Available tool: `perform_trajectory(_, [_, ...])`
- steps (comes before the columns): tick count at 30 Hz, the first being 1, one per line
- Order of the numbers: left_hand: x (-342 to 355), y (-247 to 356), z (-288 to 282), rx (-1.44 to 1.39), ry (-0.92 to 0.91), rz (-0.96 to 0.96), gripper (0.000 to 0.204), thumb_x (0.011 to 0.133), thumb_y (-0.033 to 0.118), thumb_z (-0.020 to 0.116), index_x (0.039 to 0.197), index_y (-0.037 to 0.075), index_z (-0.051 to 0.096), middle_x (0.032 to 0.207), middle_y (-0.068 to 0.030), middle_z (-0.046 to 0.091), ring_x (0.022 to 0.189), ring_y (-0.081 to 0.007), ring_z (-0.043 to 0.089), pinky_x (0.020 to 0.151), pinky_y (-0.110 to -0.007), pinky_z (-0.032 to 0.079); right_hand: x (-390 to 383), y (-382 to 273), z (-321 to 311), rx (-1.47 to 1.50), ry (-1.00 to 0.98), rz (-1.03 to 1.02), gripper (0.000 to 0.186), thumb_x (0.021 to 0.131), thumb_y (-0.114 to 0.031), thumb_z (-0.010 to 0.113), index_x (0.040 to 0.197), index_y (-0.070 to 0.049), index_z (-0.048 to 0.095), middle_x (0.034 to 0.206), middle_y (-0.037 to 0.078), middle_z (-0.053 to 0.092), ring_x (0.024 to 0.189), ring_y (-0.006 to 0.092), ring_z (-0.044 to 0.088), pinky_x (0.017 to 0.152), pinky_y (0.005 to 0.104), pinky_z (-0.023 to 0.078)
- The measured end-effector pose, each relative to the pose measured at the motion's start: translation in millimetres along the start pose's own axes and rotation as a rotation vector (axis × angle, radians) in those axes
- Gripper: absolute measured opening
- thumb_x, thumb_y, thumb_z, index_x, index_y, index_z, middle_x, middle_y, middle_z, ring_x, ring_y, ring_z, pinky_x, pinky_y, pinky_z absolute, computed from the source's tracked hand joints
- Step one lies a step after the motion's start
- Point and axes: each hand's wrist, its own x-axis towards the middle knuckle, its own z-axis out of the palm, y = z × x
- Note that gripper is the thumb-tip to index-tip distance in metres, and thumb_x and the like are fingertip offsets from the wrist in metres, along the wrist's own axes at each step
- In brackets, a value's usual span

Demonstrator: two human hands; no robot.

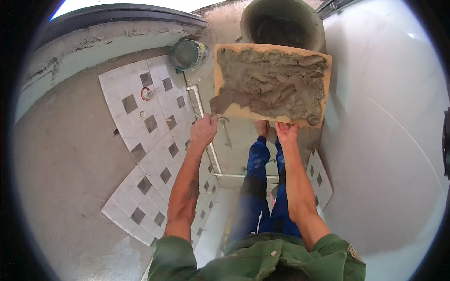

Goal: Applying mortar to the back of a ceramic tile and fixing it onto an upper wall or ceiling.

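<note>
My right hand grips the near edge of a tan square tile held flat in front of me. Its upper face is covered with a thick, uneven layer of grey mortar. My left hand is closed around the handle of a trowel whose blade lies in the mortar at the tile's near left corner. Both forearms rise from the lower edge, in green sleeves pushed up.
A wall partly covered with white tiles bearing dark squares stands at left, with bare grey render around them and a pipe stub. A large mortar bucket and a small green tin sit beyond. A white pipe runs below.
</note>
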Motion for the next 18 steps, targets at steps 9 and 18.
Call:
perform_trajectory(9, [-13.1, -1.5, -1.2, -0.181, -0.069, -0.1, 0.045, 0.092, 0.039, 0.042, 0.088, -0.002, 0.062, 0.087, -0.0296, 0.061, 0.088, -0.0475, 0.058, 0.076, -0.053, 0.045, -5.6, -1.8, 8.7, -0.021, 0.036, 0.004, 0.062, 0.091, -0.059, 0.041, 0.124, -0.006, 0.041, 0.125, 0.014, 0.047, 0.119, 0.0313, 0.046, 0.103, 0.0501, 0.036])
perform_trajectory(18, [17.4, 43.0, -16.5, -0.014, -0.247, 0.067, 0.046, 0.09, 0.037, 0.043, 0.088, -0.004, 0.064, 0.093, -0.0313, 0.06, 0.092, -0.0471, 0.058, 0.081, -0.051, 0.045, 4.8, -2.8, 3.2, -0.037, 0.012, 0.016, 0.061, 0.094, -0.059, 0.032, 0.121, -0.005, 0.043, 0.12, 0.014, 0.051, 0.112, 0.0301, 0.051, 0.101, 0.0504, 0.04])
